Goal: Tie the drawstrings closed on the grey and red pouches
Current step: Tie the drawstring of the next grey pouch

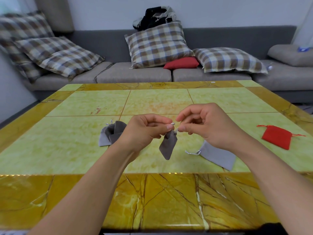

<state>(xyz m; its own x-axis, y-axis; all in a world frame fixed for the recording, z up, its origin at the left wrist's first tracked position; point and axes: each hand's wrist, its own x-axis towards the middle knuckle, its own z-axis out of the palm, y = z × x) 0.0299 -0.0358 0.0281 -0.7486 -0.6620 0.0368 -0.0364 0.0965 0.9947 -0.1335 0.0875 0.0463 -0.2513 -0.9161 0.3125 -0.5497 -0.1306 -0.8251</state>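
Above the counter (94, 106), mid-frame, both hands are raised and close together, working one dark grey pouch (168, 145). Left hand (144, 131) has fingers curled, thumb and forefinger pinching the pale drawstring (172, 123) at the pouch mouth. Right hand (205, 123) also curled, thumb and forefinger pinching the string's other end just beside the left fingertips. Pouch hangs from the string, tilted, its lower corner pointing down toward the counter; whether it touches the surface cannot be told.

On the counter left of the hands, a small pile of grey pouches (111, 134), partly hidden behind the left hand, pale string ends poking up at the top. Exact count unclear. Below the right wrist, a lighter grey pouch (218, 156) lies flat, its drawstring trailing left from the mouth, partly covered by the forearm. Far right, well apart from the others, a red pouch (276, 136) lies flat with red strings sticking out both sides at the top.

Counter surface is yellow-green marble squares with a darker amber border. Behind it, a grey sofa (135, 73) with checked cushions (158, 44), a small red cushion (182, 63) and a heap of dark clothing (155, 17) on the backrest.
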